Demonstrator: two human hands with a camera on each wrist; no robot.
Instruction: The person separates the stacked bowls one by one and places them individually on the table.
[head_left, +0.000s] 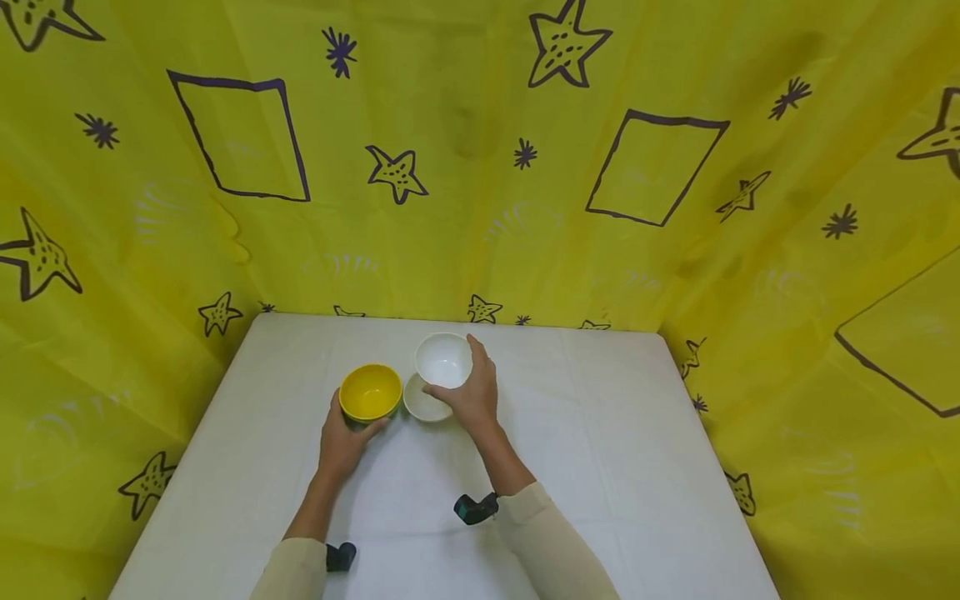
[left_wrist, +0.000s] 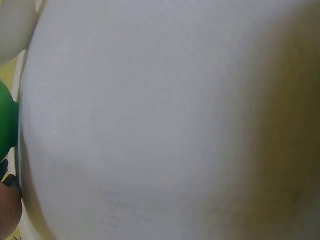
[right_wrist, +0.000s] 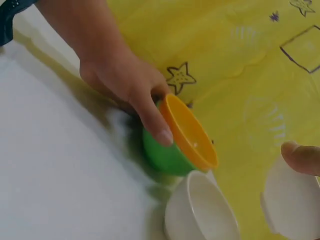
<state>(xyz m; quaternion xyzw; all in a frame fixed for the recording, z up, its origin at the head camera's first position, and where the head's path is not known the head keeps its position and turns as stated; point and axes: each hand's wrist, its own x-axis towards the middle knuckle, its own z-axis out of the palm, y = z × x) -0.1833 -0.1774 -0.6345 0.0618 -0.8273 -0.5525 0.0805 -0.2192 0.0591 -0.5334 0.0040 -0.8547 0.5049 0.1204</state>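
A yellow bowl (head_left: pixel 371 392) sits nested in a green bowl (right_wrist: pixel 162 157) on the table. My left hand (head_left: pixel 343 443) grips this pair from the left and front, its thumb along the near side. Just to the right stands an off-white bowl (head_left: pixel 424 407), close beside the green one. Above and slightly behind it, my right hand (head_left: pixel 477 398) holds a white bowl (head_left: pixel 441 360) by its right side, raised off the table. The right wrist view shows the thumb (right_wrist: pixel 302 157) at the lifted white bowl's rim. Only a sliver of green bowl enters the left wrist view.
A white cloth (head_left: pixel 585 467) covers the table. Yellow curtains (head_left: pixel 465 167) with drawn stars and rectangles rise behind it and at both sides. A dark wrist camera (head_left: pixel 476 508) sits on the right wrist, another (head_left: pixel 341 557) on the left.
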